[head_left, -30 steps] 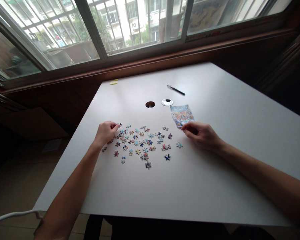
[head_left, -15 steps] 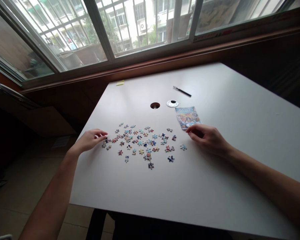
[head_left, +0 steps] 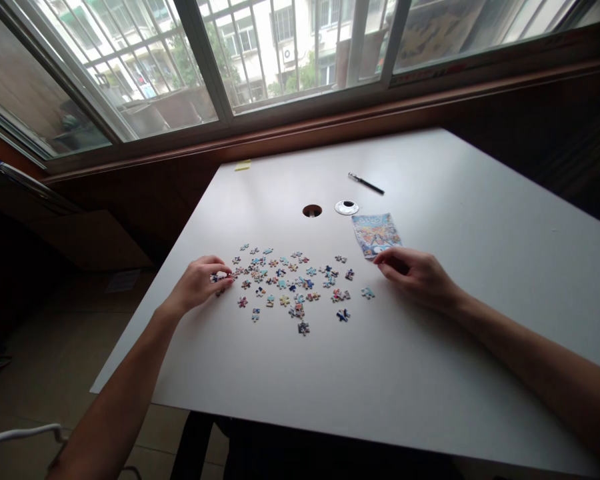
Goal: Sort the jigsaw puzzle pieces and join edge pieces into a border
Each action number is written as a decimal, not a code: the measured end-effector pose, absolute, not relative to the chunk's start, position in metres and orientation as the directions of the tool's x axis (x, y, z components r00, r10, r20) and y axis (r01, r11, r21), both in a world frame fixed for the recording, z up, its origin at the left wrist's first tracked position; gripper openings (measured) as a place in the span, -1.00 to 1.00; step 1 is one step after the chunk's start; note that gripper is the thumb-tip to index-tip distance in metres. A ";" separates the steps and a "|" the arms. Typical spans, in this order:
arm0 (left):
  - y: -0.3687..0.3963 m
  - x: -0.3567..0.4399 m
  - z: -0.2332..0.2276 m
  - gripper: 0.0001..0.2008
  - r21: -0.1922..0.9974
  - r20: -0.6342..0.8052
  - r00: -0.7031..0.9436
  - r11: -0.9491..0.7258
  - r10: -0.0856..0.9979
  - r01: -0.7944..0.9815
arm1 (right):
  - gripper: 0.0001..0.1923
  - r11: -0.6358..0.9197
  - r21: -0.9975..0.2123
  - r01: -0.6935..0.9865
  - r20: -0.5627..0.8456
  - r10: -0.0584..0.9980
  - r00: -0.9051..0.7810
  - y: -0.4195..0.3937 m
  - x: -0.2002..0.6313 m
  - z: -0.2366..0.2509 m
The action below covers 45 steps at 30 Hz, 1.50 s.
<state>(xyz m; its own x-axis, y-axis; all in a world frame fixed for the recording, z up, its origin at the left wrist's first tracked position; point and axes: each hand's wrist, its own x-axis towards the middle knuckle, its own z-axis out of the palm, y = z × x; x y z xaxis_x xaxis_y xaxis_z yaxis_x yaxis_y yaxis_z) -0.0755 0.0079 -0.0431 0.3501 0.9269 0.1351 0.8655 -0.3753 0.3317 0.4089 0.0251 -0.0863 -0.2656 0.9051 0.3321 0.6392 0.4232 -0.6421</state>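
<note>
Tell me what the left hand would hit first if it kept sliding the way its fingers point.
The left hand points right, fingertips at the edge of the loose puzzle pieces. It would likely run into the nearest of those pieces first; depth is hard to judge.

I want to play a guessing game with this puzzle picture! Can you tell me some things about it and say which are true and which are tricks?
1. The left hand pinches a puzzle piece at the left edge of the scattered pieces. True.
2. The right hand holds the pen. False: the pen lies apart, farther back on the table.
3. The puzzle is finished. False: the pieces lie loose and scattered.
4. The right hand's fingertips rest by the colourful picture card. True.
5. A round hole is in the table. True.
</note>
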 end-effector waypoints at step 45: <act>0.010 -0.065 -0.035 -0.79 0.485 0.017 -0.051 0.036 0.999 0.874 | -0.80 0.429 -0.646 0.632 0.338 0.902 -0.268 0.026 0.409 -0.088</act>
<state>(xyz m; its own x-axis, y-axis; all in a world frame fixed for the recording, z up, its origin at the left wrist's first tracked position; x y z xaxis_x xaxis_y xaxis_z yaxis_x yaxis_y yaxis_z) -0.0654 0.0102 -0.0348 -0.0505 0.9986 0.0168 0.8738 0.0360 0.4850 0.4095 0.0260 -0.0882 -0.2678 0.9024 0.3377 0.6315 0.4291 -0.6458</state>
